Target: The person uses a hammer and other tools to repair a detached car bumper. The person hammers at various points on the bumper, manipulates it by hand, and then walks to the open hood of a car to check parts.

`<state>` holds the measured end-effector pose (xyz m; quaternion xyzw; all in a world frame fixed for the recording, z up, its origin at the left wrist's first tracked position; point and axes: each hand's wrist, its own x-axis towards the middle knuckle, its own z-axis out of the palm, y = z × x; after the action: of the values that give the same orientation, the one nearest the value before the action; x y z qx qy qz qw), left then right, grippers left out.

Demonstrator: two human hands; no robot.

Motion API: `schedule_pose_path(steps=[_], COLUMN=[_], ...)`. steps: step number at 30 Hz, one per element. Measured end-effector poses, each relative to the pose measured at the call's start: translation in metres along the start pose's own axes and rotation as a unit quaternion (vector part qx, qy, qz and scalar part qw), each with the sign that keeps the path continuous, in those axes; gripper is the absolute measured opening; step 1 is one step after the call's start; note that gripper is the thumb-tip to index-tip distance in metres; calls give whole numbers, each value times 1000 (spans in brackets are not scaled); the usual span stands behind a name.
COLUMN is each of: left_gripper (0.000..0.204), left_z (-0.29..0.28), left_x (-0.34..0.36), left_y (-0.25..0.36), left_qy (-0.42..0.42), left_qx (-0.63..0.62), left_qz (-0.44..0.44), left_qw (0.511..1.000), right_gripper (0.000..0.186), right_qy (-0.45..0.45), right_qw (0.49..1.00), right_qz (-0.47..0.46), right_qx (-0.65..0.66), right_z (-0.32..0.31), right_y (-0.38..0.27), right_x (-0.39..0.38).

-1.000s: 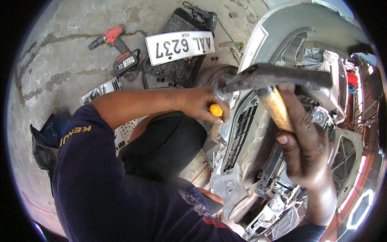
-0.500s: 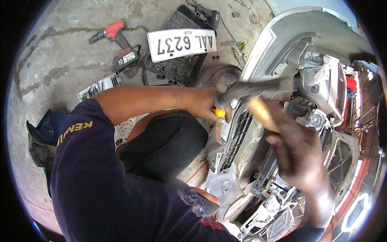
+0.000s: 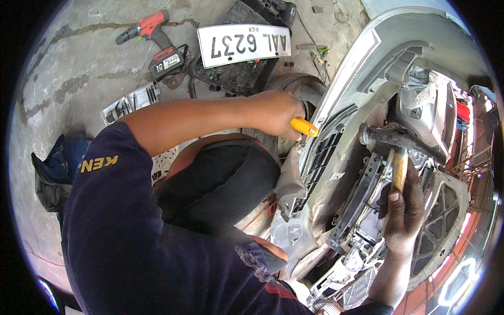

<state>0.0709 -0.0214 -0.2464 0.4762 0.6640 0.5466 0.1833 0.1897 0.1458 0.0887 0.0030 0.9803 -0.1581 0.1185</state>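
- Grasping a hammer (image 3: 401,143) by its wooden handle in the right hand (image 3: 406,215), with fingers wrapped round the grip.
- Clenching an orange-handled tool (image 3: 304,127) in the left hand (image 3: 278,113), with only the butt of the handle showing; cannot tell the kind of tool or the point of contact of its hidden far end.
- Holding the orange butt just beside the slatted grille (image 3: 321,163) of a grey bumper cover (image 3: 415,31), with a clear gap between butt and hammer head.
- Done, to judge by the layout: parting of the bumper cover from the car's front along the visible stretch, with a dark crossbar (image 3: 358,203) laid bare. Cannot tell about hidden fixings.
- Also lying loose: a white licence plate (image 3: 244,46), atop black plastic parts.
- Looking unfinished, with both tools in hand and no visible gap between hammer and grip; cannot tell the amount left.
- Set aside on the concrete floor (image 3: 115,73): a red cordless drill (image 3: 152,31) and an open bit case (image 3: 131,102).
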Motion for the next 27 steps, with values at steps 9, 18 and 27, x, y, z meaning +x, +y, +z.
schedule_pose_path(steps=[9,18,27], left_gripper=[46,48,92], left_z=[61,50,31], left_x=[26,27,34], left_y=[-29,-54,-12], left_qy=[7,161,238], left_qx=[-71,-84,-167], left_qz=[58,-49,-105], left_qw=[996,982,951], right_gripper=[61,58,58], right_qy=[59,100,147], right_qw=[987,947,798], right_qz=[99,214,372], right_qx=[108,219,451], right_z=[36,90,180], right_y=[51,71,57], right_x=[-50,-61,-62])
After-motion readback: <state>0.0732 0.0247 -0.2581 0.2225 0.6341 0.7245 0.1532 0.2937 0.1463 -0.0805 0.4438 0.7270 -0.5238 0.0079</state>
